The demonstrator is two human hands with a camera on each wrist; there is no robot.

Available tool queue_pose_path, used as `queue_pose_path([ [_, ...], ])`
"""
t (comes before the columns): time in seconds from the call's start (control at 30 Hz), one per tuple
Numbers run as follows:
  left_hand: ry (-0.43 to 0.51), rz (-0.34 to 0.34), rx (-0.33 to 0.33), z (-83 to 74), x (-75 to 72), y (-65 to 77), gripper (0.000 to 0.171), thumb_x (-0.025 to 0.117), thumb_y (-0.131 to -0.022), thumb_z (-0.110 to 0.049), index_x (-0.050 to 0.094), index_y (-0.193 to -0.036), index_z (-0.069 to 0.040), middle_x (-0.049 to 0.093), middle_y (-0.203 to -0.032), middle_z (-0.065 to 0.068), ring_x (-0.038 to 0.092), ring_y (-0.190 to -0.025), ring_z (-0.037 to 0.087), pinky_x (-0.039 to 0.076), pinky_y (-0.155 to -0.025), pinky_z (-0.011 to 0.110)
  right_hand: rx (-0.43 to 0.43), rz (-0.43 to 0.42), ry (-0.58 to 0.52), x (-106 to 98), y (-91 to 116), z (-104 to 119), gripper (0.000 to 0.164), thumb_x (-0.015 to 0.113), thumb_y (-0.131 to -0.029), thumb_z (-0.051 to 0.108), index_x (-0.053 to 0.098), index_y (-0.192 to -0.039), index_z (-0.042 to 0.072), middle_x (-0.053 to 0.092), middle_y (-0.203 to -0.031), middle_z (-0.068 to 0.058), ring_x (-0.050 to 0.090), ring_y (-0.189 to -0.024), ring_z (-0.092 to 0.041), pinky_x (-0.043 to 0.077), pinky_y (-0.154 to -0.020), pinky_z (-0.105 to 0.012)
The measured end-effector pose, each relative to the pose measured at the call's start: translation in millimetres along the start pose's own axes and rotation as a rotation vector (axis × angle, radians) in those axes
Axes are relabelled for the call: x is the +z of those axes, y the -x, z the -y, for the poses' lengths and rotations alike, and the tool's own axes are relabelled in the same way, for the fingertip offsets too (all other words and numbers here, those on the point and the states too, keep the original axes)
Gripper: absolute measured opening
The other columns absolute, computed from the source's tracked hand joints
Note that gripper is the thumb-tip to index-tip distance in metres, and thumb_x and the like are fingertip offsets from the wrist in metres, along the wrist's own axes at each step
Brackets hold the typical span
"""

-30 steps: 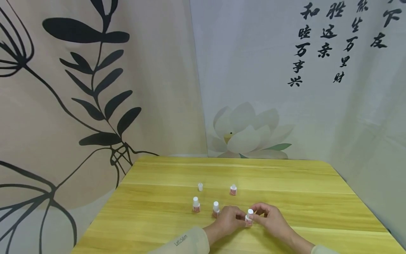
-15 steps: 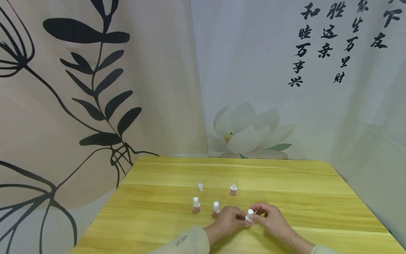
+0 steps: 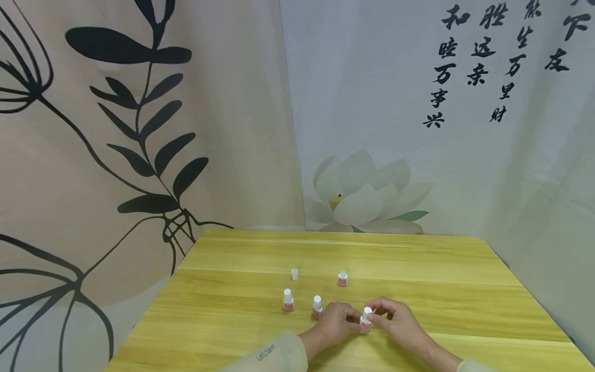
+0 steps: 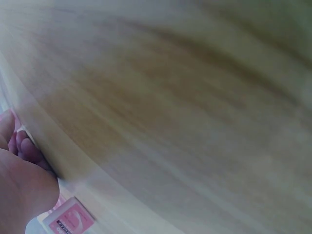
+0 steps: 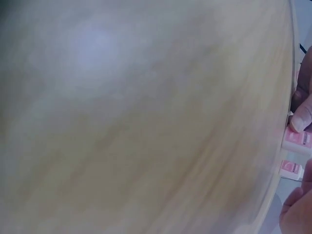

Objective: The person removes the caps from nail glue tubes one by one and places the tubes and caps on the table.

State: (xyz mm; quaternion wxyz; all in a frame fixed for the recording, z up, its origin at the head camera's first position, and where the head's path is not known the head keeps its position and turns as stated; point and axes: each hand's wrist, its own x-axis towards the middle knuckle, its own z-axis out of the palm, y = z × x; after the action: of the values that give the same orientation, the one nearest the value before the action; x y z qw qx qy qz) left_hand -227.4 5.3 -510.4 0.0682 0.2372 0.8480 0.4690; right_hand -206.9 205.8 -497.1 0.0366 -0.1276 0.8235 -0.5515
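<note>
A small white bottle with a pink label (image 3: 365,325) stands upright between both hands, close over the tabletop. My left hand (image 3: 335,323) pinches its body from the left. The right hand (image 3: 397,320) has thumb and fingers at its white cap (image 3: 368,311). Left of my left hand is a second capped bottle (image 3: 317,307), partly hidden by that hand; a third (image 3: 288,300) stands further left. In the left wrist view, the left hand (image 4: 24,180) shows at the edge beside a pink-labelled bottle (image 4: 70,220).
Further back on the wooden table (image 3: 441,268) stand a bottle with a shorter, narrow top (image 3: 342,279) and a small translucent white piece like a cap (image 3: 294,274). A printed cloth backdrop (image 3: 241,129) hangs behind the table's far edge.
</note>
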Motion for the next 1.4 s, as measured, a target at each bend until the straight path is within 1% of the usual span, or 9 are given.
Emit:
queue_pose_path([
  [0.2,-0.008,-0.003,-0.005,1.2,1.0,-0.8,0.01,0.084,-0.079,-0.017,0.079,-0.086,-0.012,0.065,-0.073,-0.015,0.053,-0.067,-0.004,0.047,-0.064,0.017,0.025,-0.007,0.02,1.1,-1.3,-2.5,0.032,0.076,-0.088,0.025,0.068,-0.112,0.005,0.066,-0.093,-0.005,0.053,-0.077,-0.018,0.043,-0.064,-0.026],
  [0.33,-0.004,-0.001,-0.018,1.9,1.4,-1.1,0.011,0.084,-0.079,-0.017,0.079,-0.087,-0.012,0.064,-0.073,-0.016,0.053,-0.068,-0.004,0.047,-0.064,0.017,0.035,-0.019,0.027,1.6,-1.5,-2.7,0.031,0.077,-0.087,0.028,0.069,-0.108,0.007,0.067,-0.092,-0.003,0.055,-0.076,-0.018,0.044,-0.064,-0.026],
  [0.53,-0.005,0.002,-0.016,1.9,1.2,-1.4,0.011,0.084,-0.079,-0.017,0.078,-0.087,-0.012,0.066,-0.075,-0.015,0.054,-0.069,-0.004,0.048,-0.065,0.017,-0.005,-0.006,0.034,1.0,-2.1,-2.1,0.031,0.075,-0.089,0.024,0.068,-0.112,0.004,0.067,-0.09,-0.004,0.054,-0.07,-0.013,0.043,-0.06,-0.024],
  [0.67,-0.004,0.002,-0.009,1.9,0.9,-1.5,0.011,0.084,-0.079,-0.016,0.079,-0.088,-0.011,0.067,-0.076,-0.014,0.055,-0.069,-0.004,0.048,-0.065,0.017,-0.004,0.002,0.022,0.7,-1.8,-1.1,0.031,0.074,-0.089,0.022,0.068,-0.114,0.003,0.066,-0.09,-0.005,0.052,-0.069,-0.013,0.043,-0.059,-0.024],
  [0.83,0.001,0.003,-0.003,2.0,0.9,-1.2,0.01,0.084,-0.079,-0.016,0.079,-0.087,-0.011,0.066,-0.074,-0.014,0.054,-0.068,-0.004,0.048,-0.065,0.017,0.009,-0.003,-0.003,1.2,-1.5,-1.5,0.034,0.074,-0.089,0.022,0.066,-0.117,0.002,0.066,-0.095,-0.005,0.055,-0.077,-0.016,0.044,-0.064,-0.025],
  [0.93,0.009,0.006,0.0,2.1,1.0,-0.7,0.009,0.083,-0.08,-0.014,0.078,-0.086,-0.01,0.065,-0.073,-0.014,0.054,-0.068,-0.004,0.048,-0.064,0.017,0.017,-0.016,-0.015,1.7,-1.1,-1.3,0.032,0.076,-0.089,0.023,0.067,-0.113,0.004,0.067,-0.097,-0.005,0.056,-0.081,-0.017,0.045,-0.067,-0.026],
  [1.07,0.014,0.002,-0.001,1.7,0.8,-0.1,0.009,0.083,-0.08,-0.013,0.079,-0.087,-0.01,0.065,-0.073,-0.014,0.053,-0.068,-0.004,0.048,-0.064,0.017,0.017,-0.02,-0.013,1.6,-0.2,-0.7,0.028,0.076,-0.088,0.022,0.068,-0.109,0.005,0.068,-0.095,-0.005,0.056,-0.076,-0.015,0.045,-0.065,-0.025],
  [1.2,0.019,0.003,-0.004,0.9,0.5,0.3,0.01,0.083,-0.08,-0.012,0.079,-0.089,-0.01,0.064,-0.074,-0.014,0.053,-0.068,-0.003,0.048,-0.063,0.017,0.005,-0.004,-0.011,0.6,-0.2,-1.0,0.029,0.073,-0.09,0.021,0.068,-0.113,0.003,0.067,-0.094,-0.006,0.053,-0.071,-0.013,0.044,-0.063,-0.024],
  [1.4,0.029,0.004,-0.011,0.5,0.6,0.6,0.01,0.083,-0.079,-0.011,0.078,-0.088,-0.01,0.065,-0.074,-0.013,0.054,-0.068,-0.003,0.048,-0.064,0.017,0.006,0.009,-0.006,-0.1,-1.0,-1.7,0.032,0.073,-0.091,0.02,0.066,-0.117,0.002,0.066,-0.094,-0.006,0.053,-0.073,-0.014,0.044,-0.063,-0.024],
])
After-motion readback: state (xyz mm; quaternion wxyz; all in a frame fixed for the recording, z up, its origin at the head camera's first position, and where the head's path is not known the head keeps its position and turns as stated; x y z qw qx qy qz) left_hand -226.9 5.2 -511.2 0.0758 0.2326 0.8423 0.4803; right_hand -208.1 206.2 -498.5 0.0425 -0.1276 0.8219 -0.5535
